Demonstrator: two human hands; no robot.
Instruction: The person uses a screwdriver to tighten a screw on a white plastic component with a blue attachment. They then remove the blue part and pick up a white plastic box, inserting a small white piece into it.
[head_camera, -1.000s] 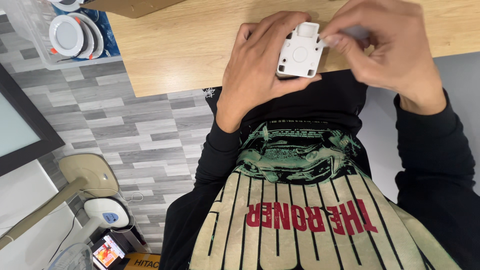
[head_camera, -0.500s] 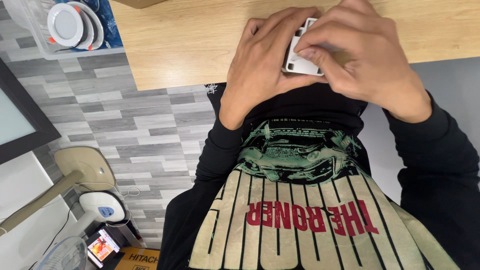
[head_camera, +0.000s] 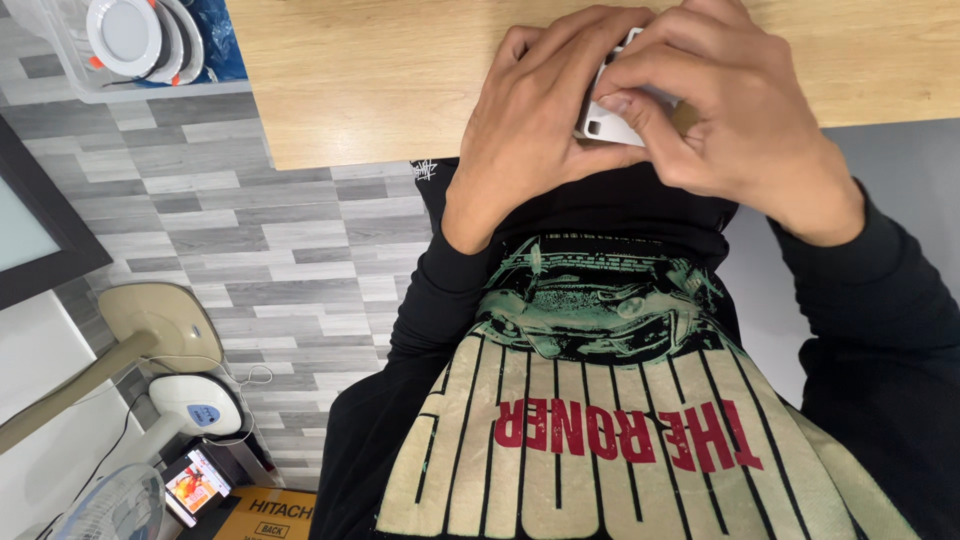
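Note:
A small white square plastic part is gripped between both hands at the near edge of the wooden table. My left hand cups it from the left and below. My right hand covers it from the right and above, with fingers pressing on its face. Most of the part is hidden by the fingers. Both arms wear black sleeves, and my black shirt with a printed front fills the lower view.
A clear plastic bin holding round white light fittings stands on the grey plank floor at the upper left. A beige lamp base, a white fan, a small device and a cardboard box lie at the lower left.
My right hand has closed over the white part, which was plainly visible a second ago. Both hands now sit lower in the view, and the view has shifted closer.

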